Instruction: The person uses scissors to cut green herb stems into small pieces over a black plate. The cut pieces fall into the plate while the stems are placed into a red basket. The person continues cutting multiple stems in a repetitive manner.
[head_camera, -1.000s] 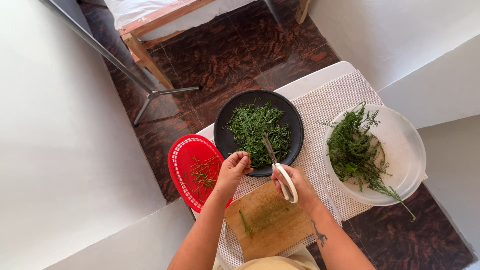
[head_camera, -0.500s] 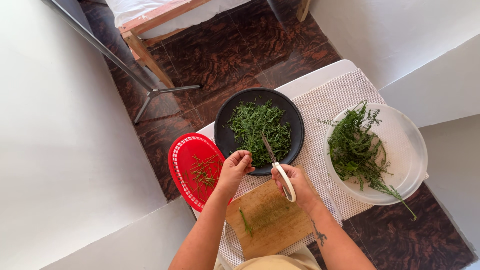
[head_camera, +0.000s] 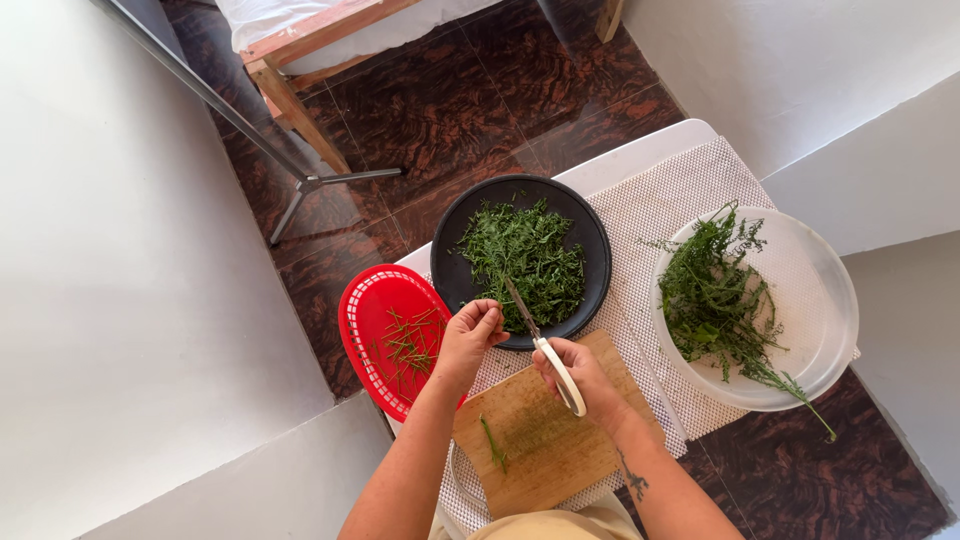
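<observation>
Snipping step in hand, by the look of it. Right hand wrapped around scissors, blades over black plate of cut greens. Left hand pinching a sprig at plate's rim. Next: steady closing of blades, fingers kept back.

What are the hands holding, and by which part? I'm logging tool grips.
Right hand holds scissors by the white handle; left hand pinches something at the blades, too small to tell.

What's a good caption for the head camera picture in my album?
Right hand snips herbs with scissors over a black plate; left hand holds a sprig beside a red basket.
</observation>
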